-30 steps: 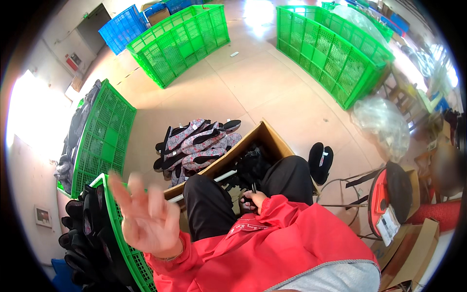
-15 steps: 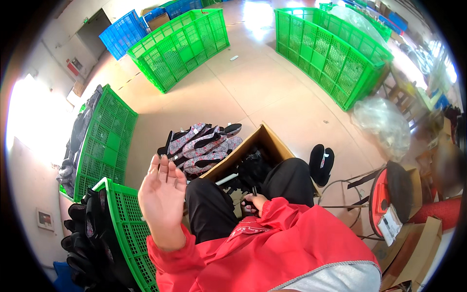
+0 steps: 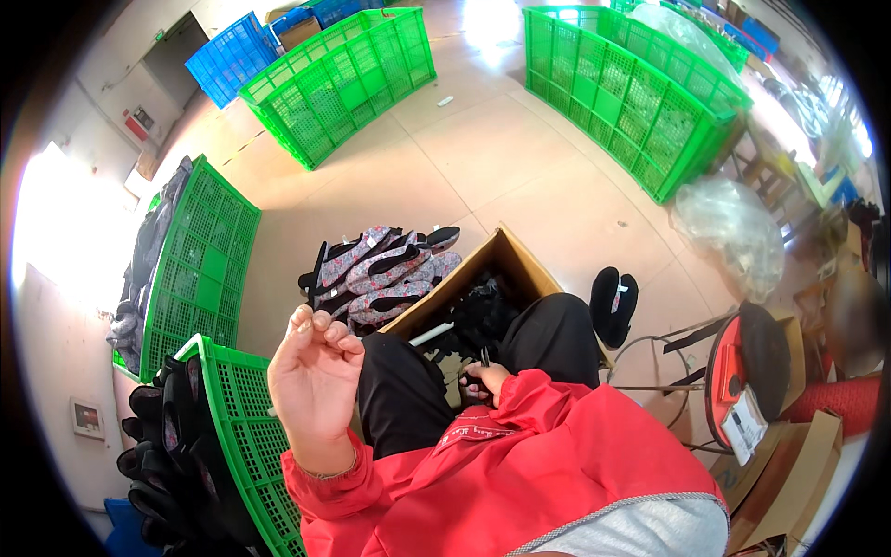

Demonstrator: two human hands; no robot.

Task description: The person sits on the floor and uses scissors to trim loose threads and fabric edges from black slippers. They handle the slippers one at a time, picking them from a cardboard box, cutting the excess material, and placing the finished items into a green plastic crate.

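Note:
My left hand (image 3: pixel 316 395) is raised with its palm up, beside my left knee and close to the green crate of black shoes. Its fingers curl loosely over the palm, which holds nothing that I can see. Low between my knees, my right hand (image 3: pixel 485 382) is closed on a slim dark tool (image 3: pixel 484 356), whose upper tip sticks out; the rest is hidden by my fingers. Just beyond is an open cardboard box (image 3: pixel 522 269) with black material (image 3: pixel 478 311) inside. Several floral slippers (image 3: pixel 376 274) with black linings are piled on the floor to its left.
Close on my left is a green crate (image 3: pixel 243 408) with black shoes (image 3: pixel 176 446). Another green crate (image 3: pixel 200 269) holds grey items. Two large green crates (image 3: pixel 348 88) stand farther off. Right of the box lie black slippers (image 3: pixel 613 306) and a round stool (image 3: pixel 742 371).
The fingers of my left hand, stretched upward before, have curled in toward the palm. My right hand stays in place with the dark tool. The view has shifted slightly.

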